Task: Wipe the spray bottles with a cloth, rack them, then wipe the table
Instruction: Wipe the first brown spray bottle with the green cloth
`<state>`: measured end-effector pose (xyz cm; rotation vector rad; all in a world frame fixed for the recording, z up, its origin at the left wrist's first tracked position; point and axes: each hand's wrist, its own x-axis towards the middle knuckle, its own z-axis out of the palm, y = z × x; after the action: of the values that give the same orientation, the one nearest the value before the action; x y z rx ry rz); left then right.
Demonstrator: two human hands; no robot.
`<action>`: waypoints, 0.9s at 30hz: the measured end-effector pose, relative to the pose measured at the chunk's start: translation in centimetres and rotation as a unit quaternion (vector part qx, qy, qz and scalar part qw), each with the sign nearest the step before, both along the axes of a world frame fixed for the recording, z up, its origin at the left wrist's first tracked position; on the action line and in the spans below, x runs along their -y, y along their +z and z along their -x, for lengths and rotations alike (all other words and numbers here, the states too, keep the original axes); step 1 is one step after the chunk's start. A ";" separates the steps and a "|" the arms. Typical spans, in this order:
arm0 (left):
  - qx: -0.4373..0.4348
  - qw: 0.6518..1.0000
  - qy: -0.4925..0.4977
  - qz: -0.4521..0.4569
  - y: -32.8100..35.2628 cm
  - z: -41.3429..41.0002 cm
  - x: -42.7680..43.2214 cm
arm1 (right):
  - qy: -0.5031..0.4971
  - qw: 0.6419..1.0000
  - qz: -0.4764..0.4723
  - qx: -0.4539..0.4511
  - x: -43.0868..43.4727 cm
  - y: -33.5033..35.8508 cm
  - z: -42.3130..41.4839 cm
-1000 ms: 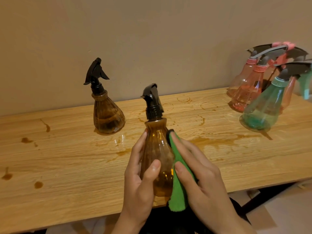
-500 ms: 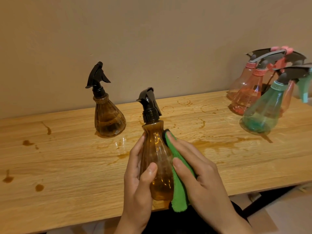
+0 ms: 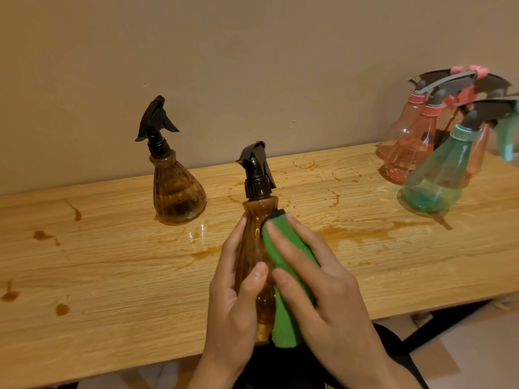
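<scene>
Left hand [image 3: 238, 301] wraps the amber bottle [image 3: 252, 242], right hand [image 3: 325, 293] presses the green cloth [image 3: 280, 245] flat against it: mid-wipe, probably needs turning next.

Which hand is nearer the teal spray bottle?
Right. The right hand, pressing the green cloth, is left of the teal bottle; the left hand, gripping the brown bottle, is farther left.

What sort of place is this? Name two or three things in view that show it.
Probably a plain indoor work or cleaning station: a wooden table against a bare wall, marked with brown spills; coloured spray bottles grouped at its right end; a green cloth pressed to an amber bottle.
</scene>
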<state>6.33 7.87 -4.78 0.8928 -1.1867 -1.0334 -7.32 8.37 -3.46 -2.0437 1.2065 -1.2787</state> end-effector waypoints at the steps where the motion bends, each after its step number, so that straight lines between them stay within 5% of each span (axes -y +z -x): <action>1: -0.005 1.000 0.003 0.002 0.0 0.0 -0.1 | 0.003 0.999 0.020 -0.025 -0.5 -0.5 0.1; 7: -0.011 0.999 0.049 0.014 -0.1 0.1 -0.4 | -0.010 0.998 0.050 -0.036 -2.4 -2.1 0.5; 18: -0.017 0.999 0.028 0.030 -0.6 -0.6 -0.2 | 0.062 0.956 -0.189 0.213 -0.6 0.9 0.5; 23: 0.124 0.988 0.082 0.043 -0.5 -0.1 -0.2 | -0.009 0.965 -0.153 0.214 -1.1 0.3 0.4; 27: 0.127 0.989 0.054 0.047 -0.6 0.6 -0.3 | -0.041 0.980 -0.102 0.165 -1.0 -0.1 0.8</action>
<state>5.74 8.22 -5.36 1.0236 -1.3713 -0.7865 -8.14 9.34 -3.54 -1.5787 1.2162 -1.4015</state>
